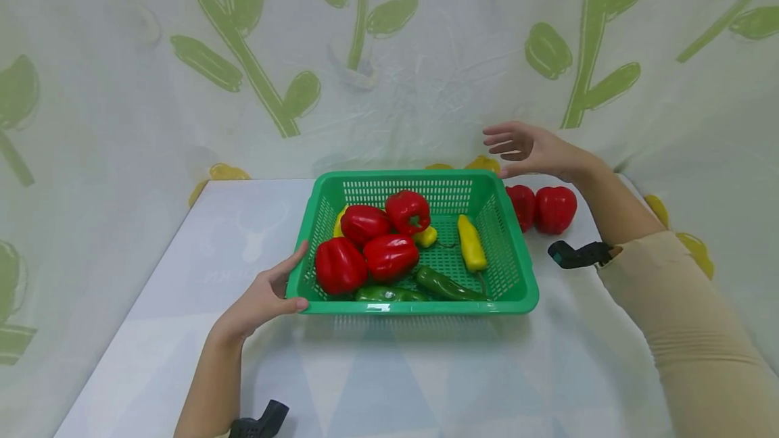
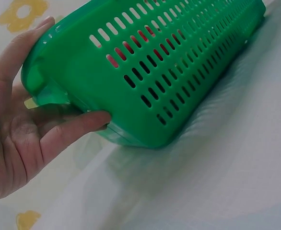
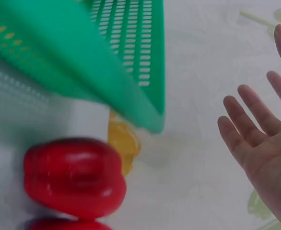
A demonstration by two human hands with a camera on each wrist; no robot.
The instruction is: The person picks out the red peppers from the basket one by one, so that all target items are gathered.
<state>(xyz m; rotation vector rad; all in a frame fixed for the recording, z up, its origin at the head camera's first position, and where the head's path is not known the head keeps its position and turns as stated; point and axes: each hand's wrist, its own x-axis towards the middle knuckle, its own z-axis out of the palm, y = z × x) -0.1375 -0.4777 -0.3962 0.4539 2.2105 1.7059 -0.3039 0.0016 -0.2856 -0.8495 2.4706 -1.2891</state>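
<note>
I've got the left hand (image 1: 264, 299) clamped, fingers and thumb, on the left end of the green basket (image 1: 414, 308), mid-frame; the right hand (image 1: 541, 149), fingers apart, holds nothing, just off the basket's upper-right corner. Basket's slotted plastic, smooth rim, rounded corners. Inside: four glossy, blocky red peppers (image 1: 391, 257) left of middle, a tapered yellow pepper (image 1: 471, 243) toward the right, long smooth green peppers (image 1: 449, 284) along the lower wall. Two red bell peppers (image 1: 555, 210) crowd the right side. My room: white tabletop (image 1: 243, 242) left and below; leaf-print sheeting (image 1: 426, 100) close behind the upper rim.
</note>
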